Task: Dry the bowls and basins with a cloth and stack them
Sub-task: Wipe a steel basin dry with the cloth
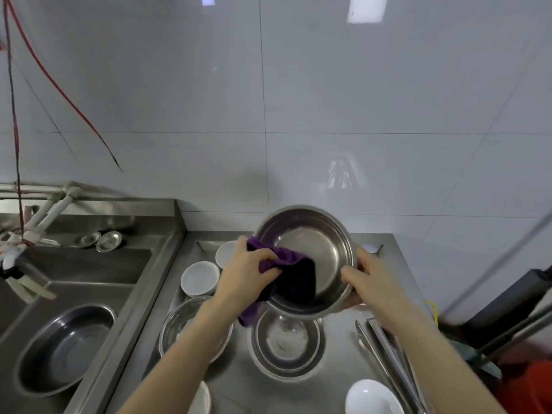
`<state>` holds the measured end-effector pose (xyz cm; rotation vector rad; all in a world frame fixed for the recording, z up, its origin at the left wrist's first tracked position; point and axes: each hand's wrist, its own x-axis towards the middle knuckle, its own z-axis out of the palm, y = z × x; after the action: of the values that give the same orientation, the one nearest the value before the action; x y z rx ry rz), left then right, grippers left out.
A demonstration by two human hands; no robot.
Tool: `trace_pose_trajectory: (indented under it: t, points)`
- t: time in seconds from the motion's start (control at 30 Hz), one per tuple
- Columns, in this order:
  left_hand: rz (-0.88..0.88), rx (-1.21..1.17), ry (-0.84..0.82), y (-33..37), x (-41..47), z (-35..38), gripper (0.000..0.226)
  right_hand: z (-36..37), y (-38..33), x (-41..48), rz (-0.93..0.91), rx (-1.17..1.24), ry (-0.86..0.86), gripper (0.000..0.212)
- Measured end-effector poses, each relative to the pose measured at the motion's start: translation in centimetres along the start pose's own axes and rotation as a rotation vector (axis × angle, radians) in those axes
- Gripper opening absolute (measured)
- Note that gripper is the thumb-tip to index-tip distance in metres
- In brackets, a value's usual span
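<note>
A steel basin (313,243) is tilted up above the steel counter (233,380), its inside facing me. My right hand (373,282) grips its right rim. My left hand (248,273) holds a purple cloth (286,258) bunched against the basin's inner left wall; part of the cloth hangs below the rim. Under the basin stands a stack of steel bowls (285,342). Another steel bowl (182,324) lies to its left, partly hidden by my left forearm. White bowls (199,277) (225,252) sit behind it.
A sink (74,282) on the left holds a large steel basin (64,348), with a tap (18,252) and small dishes (109,241) behind. Metal tongs (385,357) lie at the right. White bowls (373,397) (201,400) sit at the front edge. A tiled wall stands close behind.
</note>
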<state>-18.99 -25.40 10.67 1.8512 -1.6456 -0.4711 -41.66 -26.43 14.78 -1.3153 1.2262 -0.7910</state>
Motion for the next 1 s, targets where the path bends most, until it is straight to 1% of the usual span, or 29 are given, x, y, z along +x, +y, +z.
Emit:
trace_pose_trajectory:
  t: [0.07, 0.1, 0.13, 0.2, 0.27, 0.33, 0.37, 0.4, 0.47, 0.5, 0.57, 0.63, 0.7, 0.73, 0.77, 0.83, 0.87, 0.9, 0.93, 1.0]
  points:
    - [0.099, 0.111, -0.12, -0.2, 0.3, -0.9, 0.021, -1.3, -1.3, 0.3, 0.053, -0.103, -0.138, 0.043]
    - [0.11, 0.111, -0.135, -0.2, 0.3, -1.0, 0.021, -1.6, -1.8, 0.7, 0.059, -0.135, -0.157, 0.043]
    - [0.099, 0.082, -0.097, -0.1, 0.3, -1.0, 0.02, -1.6, -2.2, 1.1, 0.047, -0.155, -0.139, 0.043]
    - [0.01, -0.008, 0.078, 0.0, 0.4, -0.5, 0.019, -0.7, -2.4, 1.8, -0.027, -0.158, -0.02, 0.048]
    - [-0.133, -0.123, 0.263, 0.5, 0.1, 0.2, 0.018, 0.8, -1.3, 1.9, -0.071, -0.051, 0.09, 0.05]
    - [-0.263, -0.271, 0.366, 1.3, -0.6, 1.0, 0.018, 3.5, 0.4, 1.5, -0.02, 0.089, 0.085, 0.047]
    - [-0.303, -0.325, 0.374, 1.7, -1.1, 1.6, 0.018, 4.9, 1.4, 1.1, -0.004, 0.134, 0.084, 0.045]
    - [-0.329, -0.363, 0.362, 2.0, -1.7, 2.3, 0.018, 6.1, 2.2, 1.0, -0.013, 0.149, 0.14, 0.045]
    - [-0.368, -0.434, 0.314, 2.1, -2.9, 3.9, 0.016, 7.4, 3.1, 1.0, -0.04, 0.107, 0.315, 0.045]
    - [-0.389, -0.462, 0.294, 1.9, -3.3, 4.4, 0.014, 7.4, 3.0, 0.9, -0.033, 0.101, 0.352, 0.046]
    - [-0.406, -0.505, 0.272, 1.6, -3.6, 4.7, 0.014, 6.9, 3.3, 1.0, -0.037, 0.078, 0.327, 0.05]
    - [-0.359, -0.488, 0.263, 1.4, -3.2, 4.2, 0.017, 6.1, 3.5, 0.8, -0.036, 0.051, 0.273, 0.054]
    - [-0.266, -0.389, 0.245, 1.0, -2.4, 3.0, 0.024, 4.7, 3.2, 0.5, -0.019, 0.025, 0.203, 0.057]
    - [-0.212, -0.318, 0.222, 0.6, -2.0, 2.2, 0.026, 3.8, 2.9, 0.4, -0.002, -0.003, 0.16, 0.054]
    - [-0.144, -0.24, 0.18, 0.2, -1.6, 1.3, 0.027, 2.8, 2.3, 0.2, 0.033, -0.035, 0.107, 0.05]
    - [-0.006, -0.098, 0.053, -0.8, -0.9, -0.2, 0.027, 0.9, 1.3, 0.2, 0.106, -0.099, -0.058, 0.044]
    - [0.038, -0.059, -0.002, -0.9, -0.7, -0.8, 0.026, 0.3, 1.1, 0.4, 0.125, -0.13, -0.124, 0.043]
    - [0.059, -0.049, -0.014, -0.9, -0.5, -1.0, 0.026, 0.1, 0.8, 0.4, 0.116, -0.159, -0.14, 0.042]
    - [0.065, -0.063, 0.024, -0.8, -0.5, -1.1, 0.026, 0.3, 0.8, 0.6, 0.079, -0.186, -0.1, 0.043]
    - [0.002, -0.108, 0.155, -0.2, -0.4, -0.6, 0.026, 1.5, 1.1, 1.0, -0.031, -0.232, 0.072, 0.045]
